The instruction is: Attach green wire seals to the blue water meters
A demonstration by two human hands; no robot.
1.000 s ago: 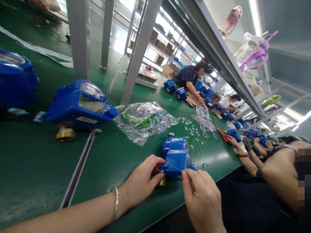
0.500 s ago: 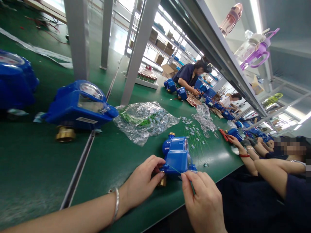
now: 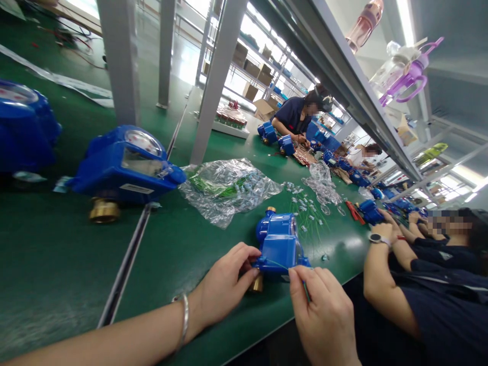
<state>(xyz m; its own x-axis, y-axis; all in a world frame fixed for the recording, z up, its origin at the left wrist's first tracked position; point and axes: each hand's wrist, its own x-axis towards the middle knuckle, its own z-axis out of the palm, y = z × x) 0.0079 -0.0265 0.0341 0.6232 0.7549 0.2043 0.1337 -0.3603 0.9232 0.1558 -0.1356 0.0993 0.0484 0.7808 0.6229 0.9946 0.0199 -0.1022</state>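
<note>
A blue water meter (image 3: 280,249) with brass threaded ends sits on the green table before me. My left hand (image 3: 232,274) is at its left side, thumb and forefinger closed around the small lug there. From that lug a thin green wire (image 3: 277,264) runs across the front of the meter's casing to my right hand (image 3: 324,310). The right thumb and forefinger are pinched on the wire by the meter's lower right corner. Whether the left fingertips also touch the wire I cannot tell.
Behind the meter lie a clear plastic bag (image 3: 229,190) of green seal wires and several loose seals (image 3: 303,203). Another blue meter (image 3: 125,168) stands left, near metal posts (image 3: 217,76). Red-handled pliers (image 3: 354,212) lie right, beside a co-worker's arm (image 3: 381,264).
My right hand has shifted slightly right, the wire still pinched; my left hand has stayed at the lug. At right, a co-worker's hand has left the red pliers, and an arm with a watch has appeared.
</note>
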